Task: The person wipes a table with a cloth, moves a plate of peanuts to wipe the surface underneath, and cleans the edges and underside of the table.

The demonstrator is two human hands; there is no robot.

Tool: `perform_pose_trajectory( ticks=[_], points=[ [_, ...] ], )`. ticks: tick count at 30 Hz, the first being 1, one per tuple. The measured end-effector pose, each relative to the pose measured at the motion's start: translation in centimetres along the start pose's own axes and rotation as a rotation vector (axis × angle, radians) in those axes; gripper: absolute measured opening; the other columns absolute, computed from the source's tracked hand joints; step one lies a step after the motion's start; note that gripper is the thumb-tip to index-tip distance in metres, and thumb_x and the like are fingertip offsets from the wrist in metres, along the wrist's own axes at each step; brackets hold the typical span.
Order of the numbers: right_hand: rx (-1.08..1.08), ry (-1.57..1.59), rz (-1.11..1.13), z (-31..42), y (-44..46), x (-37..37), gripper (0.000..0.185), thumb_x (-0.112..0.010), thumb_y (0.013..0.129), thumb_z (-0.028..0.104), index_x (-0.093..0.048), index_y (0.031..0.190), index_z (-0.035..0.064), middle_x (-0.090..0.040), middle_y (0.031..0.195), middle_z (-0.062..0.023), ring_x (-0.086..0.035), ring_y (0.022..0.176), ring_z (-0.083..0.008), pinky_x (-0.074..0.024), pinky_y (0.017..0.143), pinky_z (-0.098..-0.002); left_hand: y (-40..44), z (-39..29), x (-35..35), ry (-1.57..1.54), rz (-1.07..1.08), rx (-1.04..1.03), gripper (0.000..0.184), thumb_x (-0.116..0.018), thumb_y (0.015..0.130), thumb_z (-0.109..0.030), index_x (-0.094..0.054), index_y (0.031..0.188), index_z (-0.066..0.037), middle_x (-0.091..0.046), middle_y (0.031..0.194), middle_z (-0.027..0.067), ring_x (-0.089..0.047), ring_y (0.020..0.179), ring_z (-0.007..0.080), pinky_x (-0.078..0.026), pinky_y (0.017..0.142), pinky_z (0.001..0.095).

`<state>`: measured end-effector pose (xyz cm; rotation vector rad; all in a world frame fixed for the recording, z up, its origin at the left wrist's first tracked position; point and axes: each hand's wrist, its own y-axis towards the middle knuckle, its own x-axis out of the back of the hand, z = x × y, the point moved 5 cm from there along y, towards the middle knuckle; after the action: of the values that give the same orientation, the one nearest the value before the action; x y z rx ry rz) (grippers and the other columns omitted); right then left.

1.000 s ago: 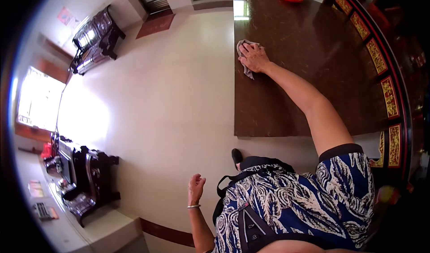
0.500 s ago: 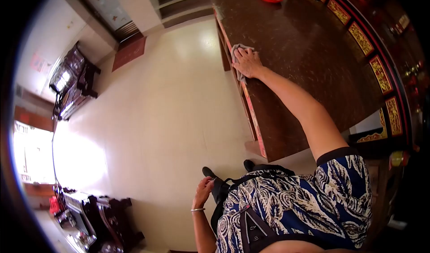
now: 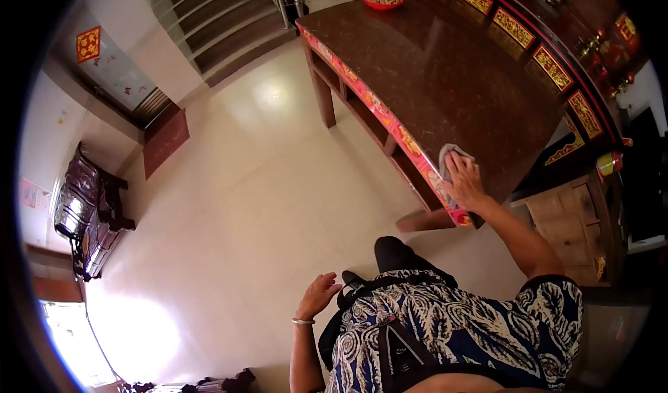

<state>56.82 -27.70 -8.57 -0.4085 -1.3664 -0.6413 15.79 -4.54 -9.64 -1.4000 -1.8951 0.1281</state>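
Note:
My right hand (image 3: 466, 184) presses a grey cloth (image 3: 449, 151) onto the near end of a dark brown table (image 3: 417, 66). The cloth lies over the table's left edge, beside a pink-and-red patterned strip (image 3: 390, 123) along that edge. My fingers are on top of the cloth and hide part of it. Away from the table, my left hand (image 3: 320, 294) hangs over the floor near my waist. Its fingers are loosely bent and it holds nothing; a bracelet (image 3: 303, 321) circles the wrist.
A red bowl (image 3: 382, 0) with small pieces in it stands at the table's far end. Carved gold panels (image 3: 514, 28) run along the right side. Beyond are stairs (image 3: 223, 24); at left stands a dark wooden bench (image 3: 87, 212). A wooden cabinet (image 3: 567, 219) is at lower right.
My right hand has drawn the cloth along the table edge toward my body. The view has turned, and my feet have shifted. My left hand still hangs by my waist.

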Motion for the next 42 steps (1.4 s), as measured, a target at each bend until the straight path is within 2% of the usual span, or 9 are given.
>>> perform_pose_trajectory(
  ticks=[10,23,28,32,34,36,39,41,42],
  points=[
    [-0.013,-0.043,0.006,-2.0,1.7,0.8,0.071,-0.062,0.086,0.037,-0.037,0.142,0.0013,-0.038,0.145,-0.0137,-0.040,0.123,-0.0325,-0.0334,0.101,-0.0475,2.4,-2.6,0.4,-0.038,0.082,-0.005,0.047,-0.069,0.088,-0.028,-0.057,0.122,0.002,-0.064,0.109,0.0197,-0.065,0.102,0.0303,-0.053,0.086,0.0380],
    [0.206,-0.046,-0.090,5.3,23.3,-1.9,0.066,-0.056,0.089,0.043,-0.040,0.139,0.0031,-0.042,0.141,-0.0134,-0.044,0.118,-0.0308,-0.0388,0.093,-0.0481,7.5,-5.9,6.7,-0.047,-0.096,0.031,0.046,-0.069,0.089,-0.025,-0.056,0.124,0.001,-0.066,0.112,0.0185,-0.066,0.103,0.0268,-0.052,0.089,0.0361],
    [0.205,-0.074,0.059,12.9,27.3,-2.0,0.051,-0.056,0.090,0.033,-0.047,0.130,0.0039,-0.046,0.132,-0.0118,-0.045,0.116,-0.0292,-0.0407,0.092,-0.0481,5.1,-4.9,6.5,-0.099,-0.073,0.118,0.045,-0.069,0.089,-0.023,-0.056,0.123,0.003,-0.066,0.113,0.0149,-0.064,0.105,0.0245,-0.052,0.088,0.0354],
    [0.151,-0.011,0.223,15.6,28.2,-2.5,0.050,-0.051,0.092,0.027,-0.044,0.137,0.0052,-0.046,0.133,-0.0161,-0.045,0.123,-0.0325,-0.0425,0.093,-0.0493,4.0,-7.0,4.1,-0.193,0.165,0.010,0.042,-0.070,0.088,-0.018,-0.057,0.122,0.003,-0.065,0.107,0.0164,-0.064,0.100,0.0256,-0.052,0.086,0.0349],
    [0.011,0.182,0.182,14.8,29.3,0.2,0.059,-0.040,0.091,0.051,-0.056,0.117,0.0000,-0.057,0.115,-0.0224,-0.055,0.112,-0.0364,-0.0469,0.091,-0.0471,6.6,-8.0,2.2,-0.094,0.266,-0.075,0.042,-0.068,0.089,-0.016,-0.055,0.124,0.003,-0.064,0.108,0.0154,-0.064,0.099,0.0252,-0.052,0.085,0.0331],
    [-0.123,0.360,0.086,13.3,29.9,3.3,0.089,-0.029,0.090,0.075,-0.068,0.096,-0.0052,-0.067,0.097,-0.0287,-0.065,0.101,-0.0403,-0.0513,0.090,-0.0450,8.2,-9.8,-0.2,-0.141,0.344,-0.142,0.040,-0.065,0.090,-0.011,-0.053,0.127,0.002,-0.062,0.110,0.0155,-0.064,0.100,0.0253,-0.052,0.086,0.0325],
    [0.050,0.118,0.018,11.4,31.6,1.6,0.069,-0.026,0.100,0.055,-0.053,0.127,-0.0025,-0.052,0.131,-0.0180,-0.047,0.122,-0.0337,-0.0359,0.101,-0.0525,9.8,-13.6,-1.7,-0.157,0.455,-0.261,0.040,-0.059,0.089,-0.002,-0.052,0.128,0.002,-0.062,0.112,0.0157,-0.063,0.104,0.0264,-0.052,0.087,0.0334],
    [0.031,0.036,-0.094,8.6,32.5,3.5,0.063,-0.033,0.099,0.051,-0.051,0.132,0.0007,-0.050,0.133,-0.0140,-0.047,0.116,-0.0295,-0.0368,0.098,-0.0509,11.3,-20.5,-1.0,-0.056,0.571,-0.322,0.039,-0.055,0.086,0.004,-0.055,0.125,0.004,-0.062,0.112,0.0164,-0.063,0.105,0.0279,-0.052,0.089,0.0344],
    [0.038,-0.049,-0.177,7.0,32.3,4.8,0.049,-0.050,0.090,0.029,-0.052,0.131,0.0022,-0.051,0.132,-0.0126,-0.044,0.121,-0.0299,-0.0381,0.097,-0.0553,12.7,-21.8,-1.2,0.006,0.632,-0.373,0.038,-0.053,0.084,0.005,-0.059,0.121,0.002,-0.063,0.110,0.0175,-0.064,0.103,0.0291,-0.051,0.090,0.0348]
  ],
)
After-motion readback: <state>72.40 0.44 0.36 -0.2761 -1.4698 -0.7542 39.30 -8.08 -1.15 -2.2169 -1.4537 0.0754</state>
